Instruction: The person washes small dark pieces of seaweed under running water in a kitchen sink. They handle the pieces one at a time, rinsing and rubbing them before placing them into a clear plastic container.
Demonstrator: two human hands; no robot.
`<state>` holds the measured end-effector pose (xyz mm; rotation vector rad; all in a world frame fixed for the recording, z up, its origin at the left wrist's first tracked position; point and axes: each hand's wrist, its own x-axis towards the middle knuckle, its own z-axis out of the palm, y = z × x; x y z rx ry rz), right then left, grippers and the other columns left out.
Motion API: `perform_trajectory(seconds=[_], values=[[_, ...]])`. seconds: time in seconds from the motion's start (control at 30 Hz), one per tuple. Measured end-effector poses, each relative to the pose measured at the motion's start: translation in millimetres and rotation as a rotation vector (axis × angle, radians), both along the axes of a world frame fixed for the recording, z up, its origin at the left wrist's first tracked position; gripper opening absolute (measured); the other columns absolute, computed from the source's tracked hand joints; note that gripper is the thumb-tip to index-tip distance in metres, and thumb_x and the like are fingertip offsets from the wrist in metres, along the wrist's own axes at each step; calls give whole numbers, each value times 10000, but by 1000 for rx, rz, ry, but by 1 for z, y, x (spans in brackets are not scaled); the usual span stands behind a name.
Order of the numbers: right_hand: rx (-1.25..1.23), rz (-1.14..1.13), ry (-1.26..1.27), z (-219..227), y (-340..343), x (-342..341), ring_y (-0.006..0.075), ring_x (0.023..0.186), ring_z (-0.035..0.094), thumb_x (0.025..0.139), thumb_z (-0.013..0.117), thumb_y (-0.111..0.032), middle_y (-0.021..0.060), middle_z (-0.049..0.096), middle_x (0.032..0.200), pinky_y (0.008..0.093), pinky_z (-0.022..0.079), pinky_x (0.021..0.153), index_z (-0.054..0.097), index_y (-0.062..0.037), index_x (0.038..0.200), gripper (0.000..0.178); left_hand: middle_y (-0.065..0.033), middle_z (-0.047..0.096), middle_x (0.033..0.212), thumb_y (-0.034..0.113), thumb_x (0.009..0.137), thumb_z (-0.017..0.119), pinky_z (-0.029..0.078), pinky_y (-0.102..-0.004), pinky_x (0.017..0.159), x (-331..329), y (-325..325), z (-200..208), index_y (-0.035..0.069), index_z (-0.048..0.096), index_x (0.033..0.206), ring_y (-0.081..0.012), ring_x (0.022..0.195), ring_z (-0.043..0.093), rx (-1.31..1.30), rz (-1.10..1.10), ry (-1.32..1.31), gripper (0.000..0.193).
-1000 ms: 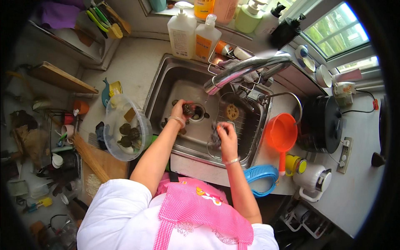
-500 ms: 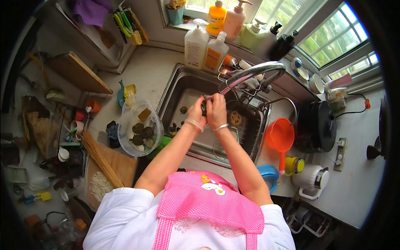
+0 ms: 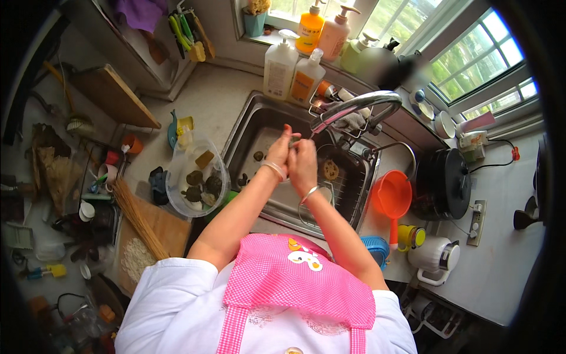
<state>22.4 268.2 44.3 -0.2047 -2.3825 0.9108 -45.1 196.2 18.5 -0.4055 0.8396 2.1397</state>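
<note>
Over the steel sink point(image 3: 240, 130), my left hand point(image 3: 278, 153) and my right hand point(image 3: 303, 162) press together. Between them a small dark greenish lump point(image 3: 293, 141) shows in part; the fingers hide most of it. My left thumb points up, and my right fingers are curled. The faucet point(image 3: 354, 103) arches above, just right of my hands. On the sink floor, left of my hands, lie a small dark lump point(image 3: 258, 156) and several darker pieces point(image 3: 243, 179). A clear plastic bowl point(image 3: 171, 187) left of the sink holds several dark lumps.
A round tan slotted piece point(image 3: 331, 169) lies in the sink's right part, near a wire rack point(image 3: 348, 192). Right of the sink are an orange ladle point(image 3: 391, 194), a black pot point(image 3: 442, 183) and a white kettle point(image 3: 433, 252). Bottles point(image 3: 280, 68) stand behind. A cutting board point(image 3: 168, 227) lies left.
My right hand has turned and shifted slightly lower over the left. My left thumb now sticks up, and less of the dark lump shows between the hands.
</note>
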Motion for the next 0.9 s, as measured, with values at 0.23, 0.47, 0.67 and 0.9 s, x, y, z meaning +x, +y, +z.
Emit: perform_trajectory(seconds=[0.23, 0.47, 0.67, 0.9], values=[[-124, -27, -40, 2, 15, -9, 390, 928, 505, 823, 577, -54, 212, 515, 965, 462, 412, 824, 510, 22, 917, 138, -29, 616, 1078, 280, 929, 624, 505, -368, 836, 6, 15, -15, 114, 585, 1126, -172, 970, 588, 94, 198, 83, 261], [-124, -117, -36, -8, 29, -19, 390, 885, 506, 868, 550, -93, 213, 510, 926, 453, 419, 792, 521, 55, 922, 161, -38, 650, 978, 217, 927, 621, 530, -337, 812, 16, 18, -15, 87, 615, 1045, -177, 900, 629, 79, 294, -14, 176], [-207, -25, 35, -3, 3, -11, 383, 895, 525, 879, 536, -91, 211, 525, 940, 437, 425, 807, 516, 42, 918, 140, -53, 655, 985, 201, 939, 596, 525, -367, 825, -2, 1, -10, 74, 605, 1040, -184, 896, 633, 91, 345, 27, 163], [-200, -16, 5, -15, 30, -14, 393, 861, 526, 884, 532, -101, 218, 544, 914, 449, 420, 766, 503, 24, 942, 141, -39, 658, 964, 202, 908, 628, 509, -353, 795, 2, 12, -21, 104, 587, 1065, -179, 870, 630, 85, 264, 58, 190]])
